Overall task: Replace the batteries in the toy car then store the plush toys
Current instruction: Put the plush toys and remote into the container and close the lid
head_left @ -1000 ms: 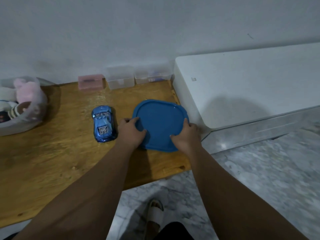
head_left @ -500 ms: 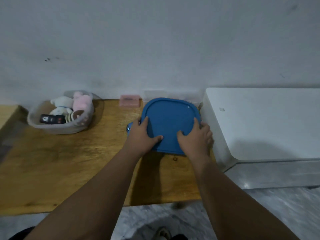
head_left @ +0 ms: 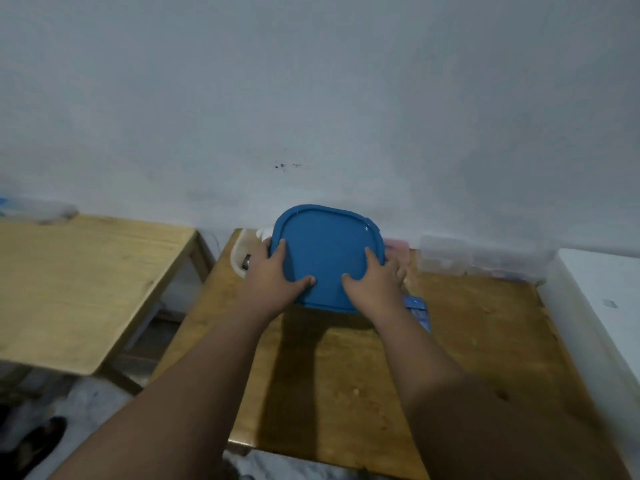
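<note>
I hold a blue rounded-square lid [head_left: 325,251] in both hands, tilted up over the far left of the wooden table [head_left: 467,341]. My left hand [head_left: 273,275] grips its left edge and my right hand [head_left: 375,284] grips its lower right edge. Behind the lid and my left hand, only the pale rim of the clear container [head_left: 237,258] with the plush toys shows; the toys themselves are mostly hidden. A corner of the blue toy car [head_left: 417,311] peeks out just right of my right wrist.
A pink box [head_left: 396,244] and clear plastic boxes [head_left: 446,256] line the wall behind the table. A white cabinet [head_left: 602,306] stands at the right. A second wooden table [head_left: 86,278] stands at the left, with a gap between. A sandal [head_left: 38,445] lies on the floor.
Both hands lifted the blue lid from beside the toy car and carried it left, over the container of plush toys. My view swung left, bringing the second table into sight.
</note>
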